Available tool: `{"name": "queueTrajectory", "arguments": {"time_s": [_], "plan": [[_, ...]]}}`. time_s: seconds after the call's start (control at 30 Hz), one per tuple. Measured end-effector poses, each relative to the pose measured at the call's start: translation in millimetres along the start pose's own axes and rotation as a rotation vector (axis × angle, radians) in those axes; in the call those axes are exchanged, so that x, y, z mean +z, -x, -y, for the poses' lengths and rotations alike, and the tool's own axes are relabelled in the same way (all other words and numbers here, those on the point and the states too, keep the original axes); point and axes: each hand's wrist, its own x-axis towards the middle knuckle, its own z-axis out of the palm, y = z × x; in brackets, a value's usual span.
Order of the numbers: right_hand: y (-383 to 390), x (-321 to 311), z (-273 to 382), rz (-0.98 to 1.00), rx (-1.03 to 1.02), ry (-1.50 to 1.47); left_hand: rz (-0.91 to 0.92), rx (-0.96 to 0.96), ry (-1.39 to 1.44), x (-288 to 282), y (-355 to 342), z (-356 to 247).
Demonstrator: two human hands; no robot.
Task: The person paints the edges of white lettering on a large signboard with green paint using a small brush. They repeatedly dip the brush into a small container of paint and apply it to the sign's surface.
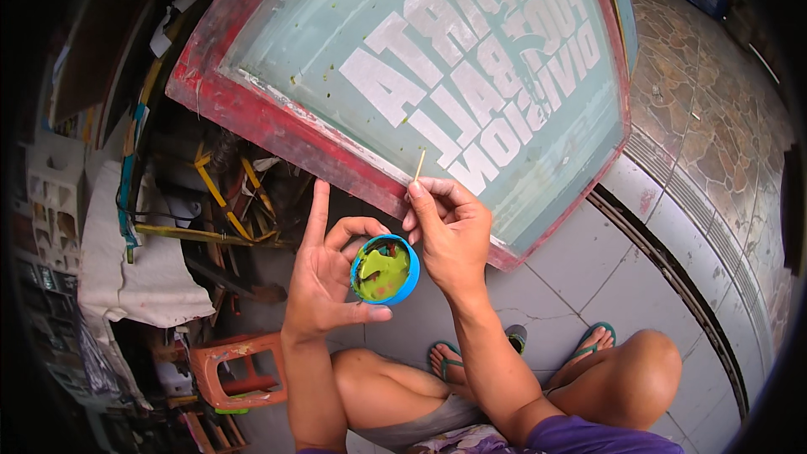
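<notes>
In my left hand [318, 277] is a round blue lid [413, 279], its index finger pointing up and its thumb under the lid. Thick green paint [382, 276] lies inside the lid, with darker smears around it. My right hand [458, 240] pinches a thin pale wooden stick [419, 166] between thumb and fingers, its upper end showing. Right behind both hands leans a silk-screen frame [290, 136] with worn red edges. Its teal mesh [311, 42] carries pale block lettering [458, 118] and several small green specks along the left side.
A orange plastic stool [202, 370] stands at lower left. Beyond it are a whitish cloth [139, 277], yellow metal bars [223, 193] and grey hollow blocks [55, 193]. Grey floor tiles [614, 286] and a dark floor channel [672, 265] run on the right, with stone paving [672, 67] farther off.
</notes>
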Motion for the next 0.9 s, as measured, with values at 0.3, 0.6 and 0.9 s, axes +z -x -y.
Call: {"name": "queueTrajectory", "arguments": {"time_s": [0.3,0.6,0.9], "plan": [[-1.0,1.1,-1.1,-0.028,0.010,0.033,-0.004,-0.009,0.019,-1.5,1.0,2.6],[-3.7,0.2,4.4,-0.021,0.029,0.043,0.000,-0.008,0.021,-2.2,-0.4,4.4],[-4.9,0.1,6.3,-0.018,0.049,0.056,-0.003,-0.008,0.024,-1.5,-0.1,3.3]]}}
